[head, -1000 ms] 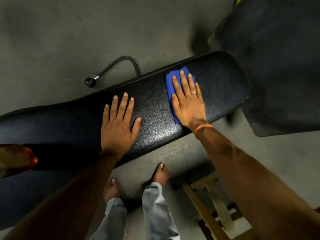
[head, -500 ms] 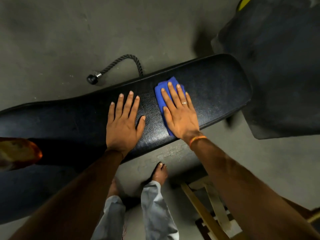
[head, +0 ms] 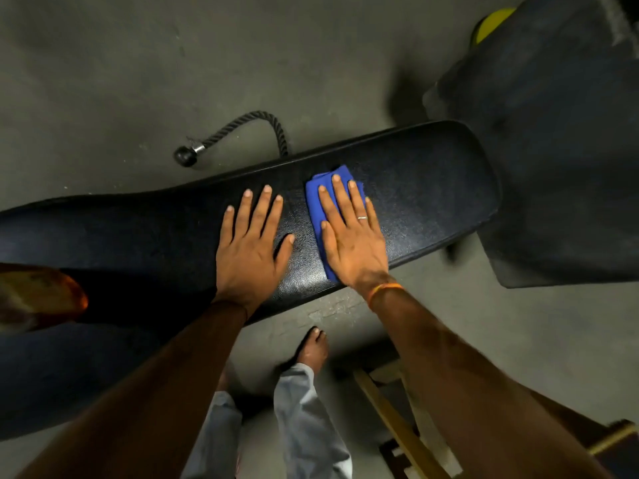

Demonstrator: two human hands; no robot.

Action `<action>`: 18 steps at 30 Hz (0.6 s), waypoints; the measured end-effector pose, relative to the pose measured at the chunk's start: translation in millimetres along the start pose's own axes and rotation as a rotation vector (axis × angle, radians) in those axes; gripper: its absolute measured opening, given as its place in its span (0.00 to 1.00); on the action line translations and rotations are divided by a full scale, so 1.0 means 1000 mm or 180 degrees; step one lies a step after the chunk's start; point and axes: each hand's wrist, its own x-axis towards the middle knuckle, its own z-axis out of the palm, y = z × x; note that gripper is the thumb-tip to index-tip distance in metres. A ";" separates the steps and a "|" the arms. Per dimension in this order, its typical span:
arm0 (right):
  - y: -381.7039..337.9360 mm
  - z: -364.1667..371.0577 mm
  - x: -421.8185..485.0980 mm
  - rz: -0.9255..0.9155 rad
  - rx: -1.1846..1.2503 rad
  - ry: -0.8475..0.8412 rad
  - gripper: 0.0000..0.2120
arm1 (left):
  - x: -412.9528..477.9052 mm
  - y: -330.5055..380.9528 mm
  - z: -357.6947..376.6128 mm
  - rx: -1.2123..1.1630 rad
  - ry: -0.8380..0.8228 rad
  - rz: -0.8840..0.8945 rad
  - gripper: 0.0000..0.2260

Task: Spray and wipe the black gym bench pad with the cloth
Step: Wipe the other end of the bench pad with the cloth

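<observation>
The long black gym bench pad (head: 432, 188) runs across the view from left to right. A folded blue cloth (head: 315, 202) lies on its middle-right part. My right hand (head: 352, 243) presses flat on the cloth with fingers spread, covering most of it. My left hand (head: 250, 254) rests flat on the bare pad just left of the cloth, fingers apart, holding nothing. No spray bottle is in view.
A black rope handle (head: 242, 127) lies on the grey floor behind the bench. A large dark padded piece (head: 553, 167) stands right of the pad, with something yellow (head: 491, 25) behind it. My bare foot (head: 313, 350) and wooden slats (head: 397, 426) are below the bench.
My right hand has slid the blue cloth leftward along the pad, closer to my left hand. The left hand stays flat on the pad.
</observation>
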 end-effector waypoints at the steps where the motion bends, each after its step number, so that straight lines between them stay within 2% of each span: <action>1: 0.008 0.000 0.003 -0.0050 -0.0029 0.0009 0.29 | -0.007 -0.009 -0.001 0.0058 -0.0009 0.0011 0.30; 3: 0.015 -0.002 0.028 0.0165 -0.0021 0.0162 0.29 | -0.024 -0.035 -0.001 0.0192 0.0050 0.0010 0.30; 6: -0.001 -0.006 0.068 0.0914 0.0235 0.0294 0.29 | -0.041 -0.062 -0.005 0.0183 0.0107 -0.0031 0.30; 7: -0.011 -0.005 0.072 0.1007 0.0254 0.0300 0.30 | -0.042 -0.062 -0.004 0.0182 0.0143 -0.0062 0.30; 11: -0.050 0.005 0.017 0.0502 0.0117 0.0131 0.30 | -0.040 -0.057 -0.007 0.0126 0.0097 -0.0104 0.30; 14: -0.043 0.008 -0.017 0.0139 0.0009 -0.0008 0.30 | -0.040 -0.061 -0.009 0.0037 0.0060 -0.0072 0.30; 16: -0.030 0.008 0.005 0.0192 -0.0017 0.0109 0.29 | -0.041 -0.060 -0.007 0.0010 0.0111 -0.0090 0.30; 18: -0.030 0.005 0.046 0.0650 0.0172 0.0302 0.29 | -0.041 -0.058 -0.005 0.0003 0.0149 -0.0080 0.30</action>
